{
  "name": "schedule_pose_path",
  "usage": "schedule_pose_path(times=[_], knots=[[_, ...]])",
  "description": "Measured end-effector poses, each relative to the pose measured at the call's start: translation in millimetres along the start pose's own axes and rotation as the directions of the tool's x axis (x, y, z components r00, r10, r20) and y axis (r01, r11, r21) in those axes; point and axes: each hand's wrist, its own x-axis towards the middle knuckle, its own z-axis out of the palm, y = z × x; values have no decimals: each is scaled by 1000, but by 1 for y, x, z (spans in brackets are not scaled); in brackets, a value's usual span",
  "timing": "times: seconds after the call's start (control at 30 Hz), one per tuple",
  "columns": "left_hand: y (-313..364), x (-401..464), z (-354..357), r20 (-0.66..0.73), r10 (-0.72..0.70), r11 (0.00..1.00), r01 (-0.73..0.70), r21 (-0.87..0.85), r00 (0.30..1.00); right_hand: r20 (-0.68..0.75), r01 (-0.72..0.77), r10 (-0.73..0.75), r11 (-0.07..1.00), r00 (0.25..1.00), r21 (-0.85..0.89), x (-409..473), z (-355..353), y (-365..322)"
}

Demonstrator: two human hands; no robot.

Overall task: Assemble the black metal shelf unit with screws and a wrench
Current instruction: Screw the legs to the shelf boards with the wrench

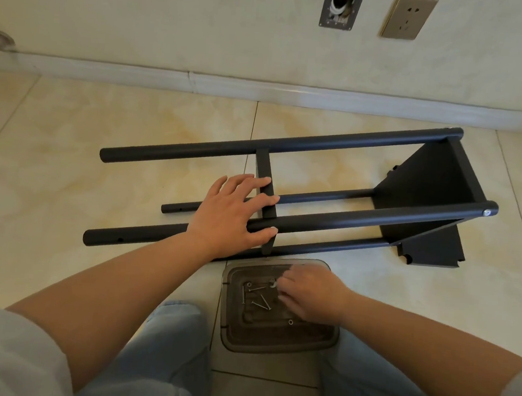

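The black metal shelf unit (300, 197) lies on its side on the tiled floor (71, 126), its 4 tubular legs pointing left and 1 shelf panel (435, 183) already fixed at the right end. The left hand (236, 211) rests on it with fingers spread flat over the near upper leg (376, 218) and the middle shelf panel (266, 185), probably to steady them. The right hand (308, 292) reaches into the brown plastic tray (273, 339) of screws (260, 304), fingers curled, apparently picking something small; whether it holds anything I cannot tell. A wall socket (408, 15) sits above the skirting
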Motion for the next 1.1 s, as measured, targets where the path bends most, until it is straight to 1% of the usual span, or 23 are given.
schedule_pose_path(times=[0.03, 0.07, 0.1, 0.17, 0.27, 0.33, 0.5, 0.63, 0.8, 0.93, 1.1], knots=[[0, 1, 0, -3, -6, 1000, 6, -8, 1000, 122, -160, 150, 984, 981, 77, 0, 15, 2], [0, 2, 1, -3, -11, 1000, 11, -23, 1000, 229, -291, 259, 950, 938, 116, -1, 28, 5], [-1, 2, 2, 0, -14, 999, 14, -40, 1000, 302, -373, 322, 919, 897, 127, -2, 39, 8], [-2, 3, 3, 4, -15, 998, 16, -67, 1000, 389, -449, 381, 888, 839, 100, 0, 57, 15], [-4, 4, 5, 3, -17, 996, 17, -86, 1000, 425, -482, 411, 873, 806, 69, 9, 77, 23], [-4, 4, 5, -2, -20, 995, 20, -101, 1000, 442, -484, 407, 872, 800, 74, 18, 88, 24], [-3, 4, 1, 9, -29, 990, 30, -139, 1000, 547, -423, 339, 905, 765, 31, 34, 111, 19], [-2, 5, 0, 25, -29, 989, 32, -142, 999, 574, -397, 327, 918, 751, -4, 38, 124, 17], [-2, 5, 1, 12, -32, 989, 34, -146, 999, 570, -357, 311, 933, 761, -32, 43, 136, 13], [-2, 5, 1, 8, -34, 990, 35, -136, 999, 578, -300, 268, 953, 771, -41, 47, 139, 13], [-3, 6, 2, -5, -25, 990, 24, -142, 1000, 574, -273, 243, 961, 782, -36, 47, 141, 12]])
